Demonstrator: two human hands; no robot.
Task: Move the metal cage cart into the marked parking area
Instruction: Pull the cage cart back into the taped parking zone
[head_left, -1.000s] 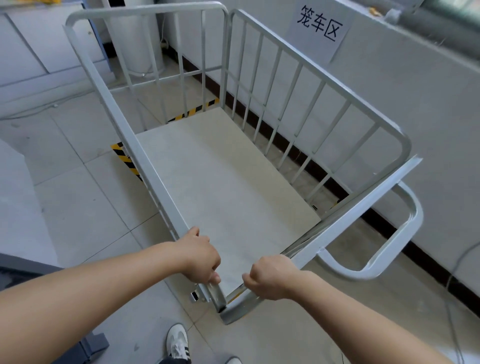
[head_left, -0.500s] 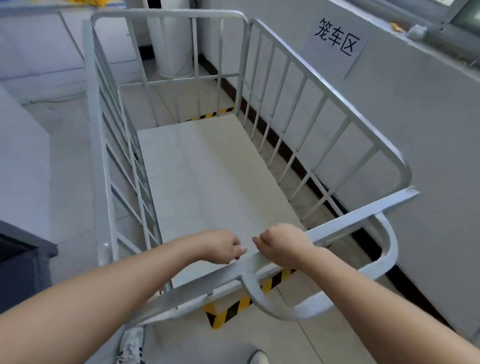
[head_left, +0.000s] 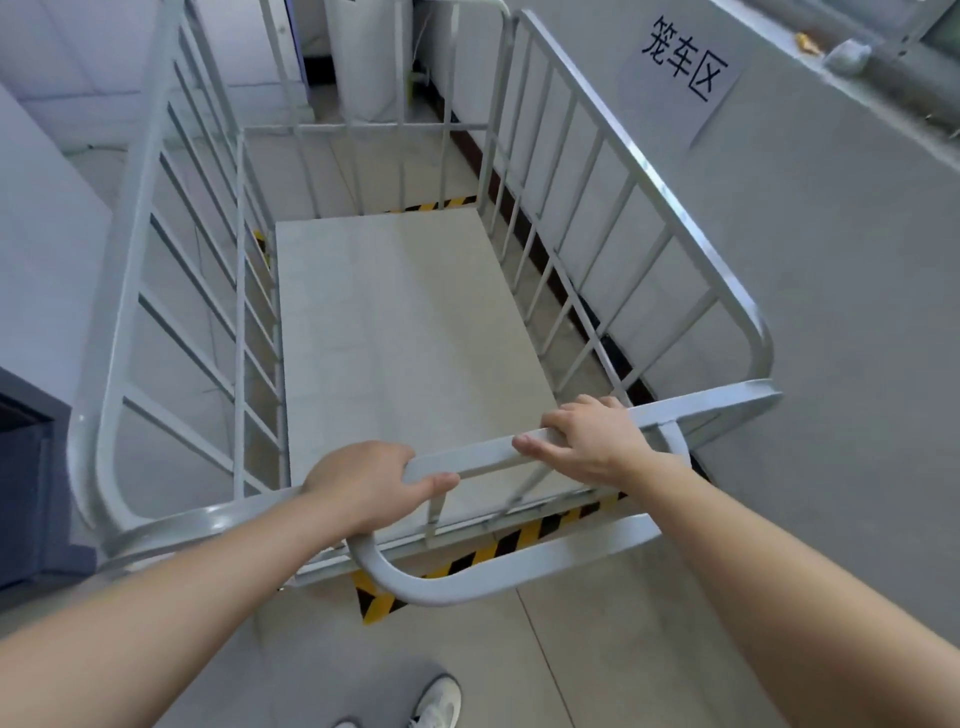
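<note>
Both hands were clamped on the cart (head_left: 405, 338), which stood directly in front of the person, its near end at the hands and its length running away from them. The left hand (head_left: 363, 483) gripped the top bar (head_left: 478, 454) of that near end, fingers curled over the far side and thumb stretched along the bar's near face. The right hand (head_left: 592, 441) held the same bar further to the right, fingers hooked over it and thumb lying flat along its top. The two hands were apart, with a bare stretch of bar between the thumbs. Below them a curved handle loop (head_left: 467, 584) stuck out from the cart toward the person, and neither hand touched it.

The cart stood on the tiled floor (head_left: 597, 649) with its right railing running close beside the wall (head_left: 831, 260), roughly parallel to it. A paper sign (head_left: 680, 62) with three printed characters hung on that wall above the cart's far right side. Yellow-and-black striped tape (head_left: 498, 545) showed on the floor under the near end, and a second strip (head_left: 431, 205) lay just past the far edge of the deck, so the deck sat between the two. The deck carried nothing. A white shoe (head_left: 439, 701) showed on the floor well short of the tape, and a dark cabinet (head_left: 21, 467) stood at the left.
</note>
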